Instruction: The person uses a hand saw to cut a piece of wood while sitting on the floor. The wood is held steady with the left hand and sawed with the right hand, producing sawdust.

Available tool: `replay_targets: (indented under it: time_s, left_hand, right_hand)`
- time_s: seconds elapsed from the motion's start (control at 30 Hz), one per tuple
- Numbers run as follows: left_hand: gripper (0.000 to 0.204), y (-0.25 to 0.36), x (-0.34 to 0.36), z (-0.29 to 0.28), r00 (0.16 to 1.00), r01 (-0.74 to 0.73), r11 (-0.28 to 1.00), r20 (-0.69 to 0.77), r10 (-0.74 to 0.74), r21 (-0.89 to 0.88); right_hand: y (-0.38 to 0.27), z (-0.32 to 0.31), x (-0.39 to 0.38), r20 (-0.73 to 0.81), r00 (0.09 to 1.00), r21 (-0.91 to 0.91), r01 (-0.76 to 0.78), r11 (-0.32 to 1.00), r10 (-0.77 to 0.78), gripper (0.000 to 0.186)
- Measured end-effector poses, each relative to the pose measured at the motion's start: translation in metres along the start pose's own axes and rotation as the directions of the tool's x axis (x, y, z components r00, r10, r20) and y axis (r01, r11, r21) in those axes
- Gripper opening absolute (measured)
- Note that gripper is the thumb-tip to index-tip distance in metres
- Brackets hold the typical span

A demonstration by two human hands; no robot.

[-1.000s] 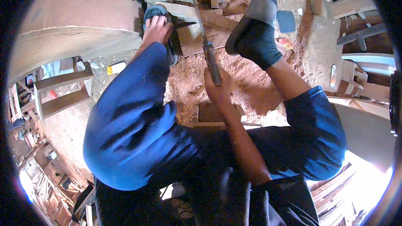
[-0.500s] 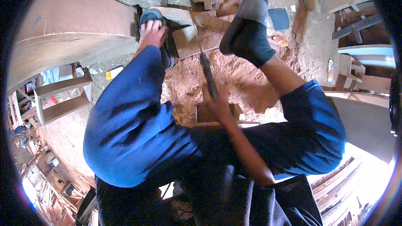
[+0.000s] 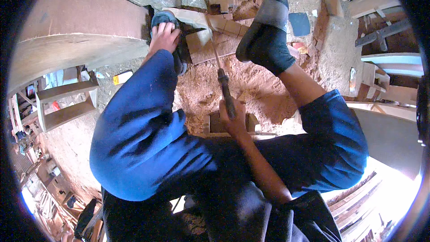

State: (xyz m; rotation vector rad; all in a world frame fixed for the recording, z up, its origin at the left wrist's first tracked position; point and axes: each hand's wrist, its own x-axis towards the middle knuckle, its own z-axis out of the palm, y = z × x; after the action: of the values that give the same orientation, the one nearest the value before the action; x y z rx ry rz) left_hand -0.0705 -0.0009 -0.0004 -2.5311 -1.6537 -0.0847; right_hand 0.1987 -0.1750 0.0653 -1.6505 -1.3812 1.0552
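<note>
My right hand (image 3: 235, 118) is closed round the dark handle of a handsaw (image 3: 225, 90). Its thin blade points away from me, seen nearly edge-on, and reaches a pale wooden piece (image 3: 190, 17) ahead of my feet. With fingers bent, my left hand (image 3: 164, 36) grips the front of my socked left foot (image 3: 162, 16), beside the left end of that wood. A flat wooden board (image 3: 201, 47) lies below the pale piece. My right foot (image 3: 265, 31), in a grey and dark sock, rests at the wood's right end.
Reddish sawdust (image 3: 260, 87) covers the ground between my legs. A large wooden panel (image 3: 80, 13) stands on the left, near a small open wooden box (image 3: 67, 103). A dark flat scrap (image 3: 299, 23) lies beyond my right foot. Wooden pieces (image 3: 380, 33) stand at the right.
My right hand and the handsaw have come back toward me a little. The left hand stays on the foot.
</note>
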Motion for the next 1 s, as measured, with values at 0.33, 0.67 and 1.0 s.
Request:
replay_targets:
  time_s: [0.33,0.67,1.0]
  left_hand:
    - [0.028,-0.010,-0.003,0.002,0.998,0.012,0.994,0.064,-0.018,0.105]
    - [0.022,0.004,0.014,0.002,1.000,0.001,0.998,-0.006,-0.001,0.070]
    - [0.021,0.014,0.022,0.002,0.998,0.015,0.995,-0.066,-0.022,-0.100]
  right_hand:
    - [-0.008,0.019,0.029,0.022,1.000,0.136,0.009,0.991,-0.012,0.019]
    - [-0.008,0.023,0.053,-0.022,0.999,0.179,-0.033,0.983,0.038,0.013]
    - [0.012,0.020,0.039,-0.040,0.992,-0.176,0.111,0.978,-0.119,0.014]
